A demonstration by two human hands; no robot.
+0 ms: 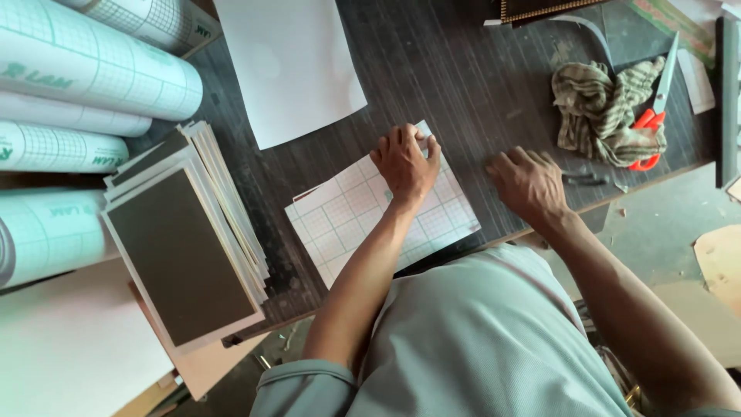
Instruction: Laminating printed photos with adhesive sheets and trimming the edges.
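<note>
Our left-hand fingers (pixel 417 143) curl down together onto the far corner of the gridded sheet (pixel 363 220), pressing its edge to the table (pixel 463 77); whether they pinch that corner we cannot tell. The left hand (pixel 405 164) covers the sheet's far right part, and the sheet lies tilted, its near right corner close to the table's near edge. Our right hand (pixel 529 184) lies flat on the bare table just right of the sheet, fingers slightly spread and holding nothing. To the left, a stack of dark boards (pixel 185 247) overhangs the near edge, with film rolls (pixel 69 100) beyond it. Open dark table stretches far of our hands, between a white sheet (pixel 285 62) and a striped rag (pixel 606 112) with orange-handled scissors (pixel 656 108).
</note>
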